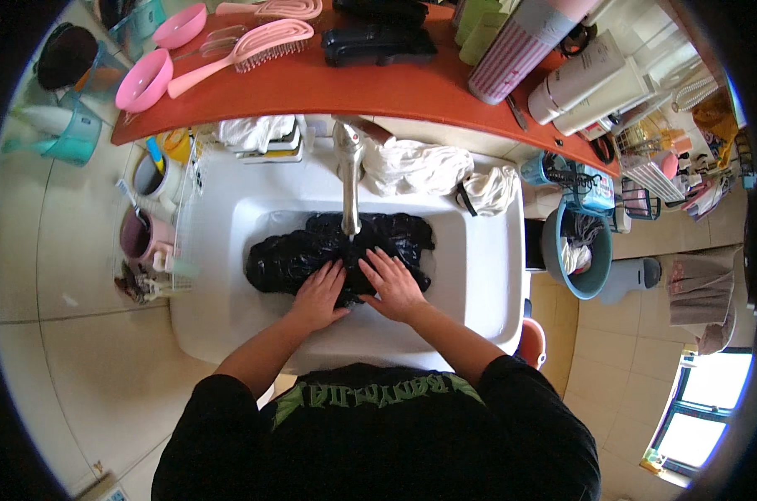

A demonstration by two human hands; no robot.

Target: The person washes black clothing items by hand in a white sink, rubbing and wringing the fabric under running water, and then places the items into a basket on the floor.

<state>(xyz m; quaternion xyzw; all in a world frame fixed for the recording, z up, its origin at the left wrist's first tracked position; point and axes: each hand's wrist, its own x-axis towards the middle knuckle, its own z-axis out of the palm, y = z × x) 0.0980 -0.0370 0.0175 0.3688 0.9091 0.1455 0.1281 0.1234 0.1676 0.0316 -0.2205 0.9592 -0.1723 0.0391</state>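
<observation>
A soaked black cloth or garment [284, 257] lies bunched in the bowl of a white washbasin [491, 263]. My left hand [319, 295] rests palm down on its near edge, left of the middle. Just to the right, my right hand [392, 285] lies on the same cloth with its fingers spread. Neither hand grips a fold that I can see. Above the cloth reaches a metal faucet [350, 188], its spout ending close beyond my fingers. Some water shows around the cloth; whether the faucet runs is hard to tell.
White wet cloths [419, 168] lie on the basin's back ledge. A red-brown shelf [291, 87] overhangs it, bearing a pink hairbrush [253, 50], pink bowls [144, 81] and bottles. Mugs [145, 235] stand in a wire rack at left. A blue basin [597, 275] sits at right.
</observation>
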